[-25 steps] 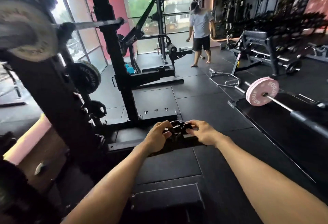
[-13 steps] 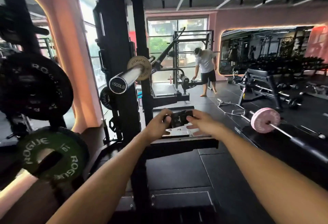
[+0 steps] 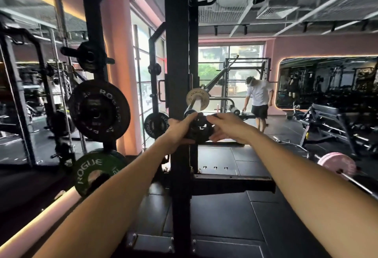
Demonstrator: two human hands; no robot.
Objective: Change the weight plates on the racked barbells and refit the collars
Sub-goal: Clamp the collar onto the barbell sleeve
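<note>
A: What's nearest?
B: Both hands, mid-frame. The left hand (image 3: 180,129) and right hand (image 3: 226,127) grasp a black collar (image 3: 199,127), fingers curled round it, just below the barbell sleeve (image 3: 192,107).
A: Further back?
B: A tan plate (image 3: 197,98) sits on that sleeve; a person (image 3: 258,99) bends at right.

Collar (image 3: 199,127) btwn both hands, just below barbell (image 3: 192,105) end; rack upright (image 3: 180,73) behind.

Pink walls (image 3: 319,47), black rubber floor (image 3: 221,212), bright rear window (image 3: 231,67), and a glowing-edged wall mirror (image 3: 327,81).
</note>
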